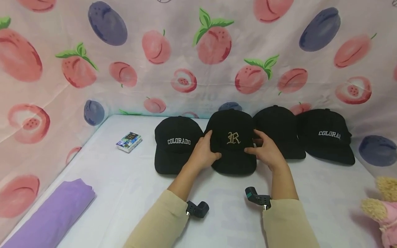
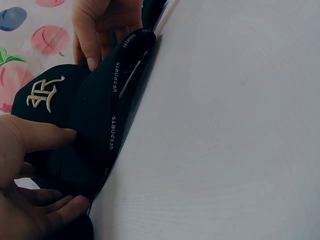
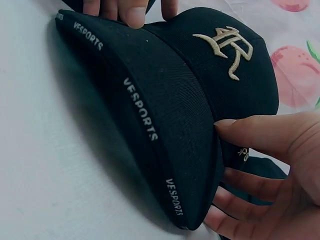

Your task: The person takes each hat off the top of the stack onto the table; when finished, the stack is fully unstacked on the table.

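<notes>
Both hands hold a black baseball cap (image 1: 233, 160) with a gold letter R on its front, one at each side. My left hand (image 1: 203, 151) has its thumb on top of the brim and its fingers along the cap's left side. On the right side, my right hand (image 1: 266, 150) pinches where brim and crown meet, thumb on top and fingers below, as the right wrist view shows. White "VESPORTS" lettering runs along the brim's edge (image 3: 140, 110). Close beside my left hand is a black cap (image 1: 173, 156) marked COLORADO.
Right of the held cap stand a plain black cap (image 1: 276, 131) and another COLORADO cap (image 1: 325, 137). A small patterned box (image 1: 129, 142) lies at left on the white table (image 1: 124, 193). A rolled purple cloth (image 1: 56, 213) lies front left; a plush toy (image 1: 386, 213) sits at right.
</notes>
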Demonstrator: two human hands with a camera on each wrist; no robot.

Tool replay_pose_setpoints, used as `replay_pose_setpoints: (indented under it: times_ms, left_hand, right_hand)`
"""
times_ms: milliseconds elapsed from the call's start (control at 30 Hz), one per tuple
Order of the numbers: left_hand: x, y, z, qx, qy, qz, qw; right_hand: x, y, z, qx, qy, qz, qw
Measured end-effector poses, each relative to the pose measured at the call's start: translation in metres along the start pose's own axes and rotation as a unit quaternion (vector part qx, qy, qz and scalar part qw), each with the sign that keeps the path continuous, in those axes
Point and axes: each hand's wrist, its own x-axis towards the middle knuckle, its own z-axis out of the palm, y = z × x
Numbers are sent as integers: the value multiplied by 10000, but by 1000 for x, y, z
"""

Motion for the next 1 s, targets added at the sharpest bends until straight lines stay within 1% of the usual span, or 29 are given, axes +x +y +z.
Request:
replay_pose_setpoints:
  times_ms: [200,333,533,667,867,1000]
  left_hand:
    - [2,4,1,-19,18,-59,10000]
    - [4,6,2,-126,150,-133,9997]
    - [7,6,5,-279,314,-118,9990]
    - [9,7,4,-371,340,-193,9985]
    - [12,10,6,-366,428,-310,9979]
    - [15,11,8,-362,468,-417,9974]
  right_hand:
    - [2,0,-2,-132,65,-51,9999]
    - [3,1,0,-135,116,-161,9997]
    - [5,2,2,-142,159,-275,9994]
    - [8,2,3,-192,156,-361,9990]
    - [14,1,4,-195,184,-442,9987]
    - [17,1,4,-181,176,-421,9988]
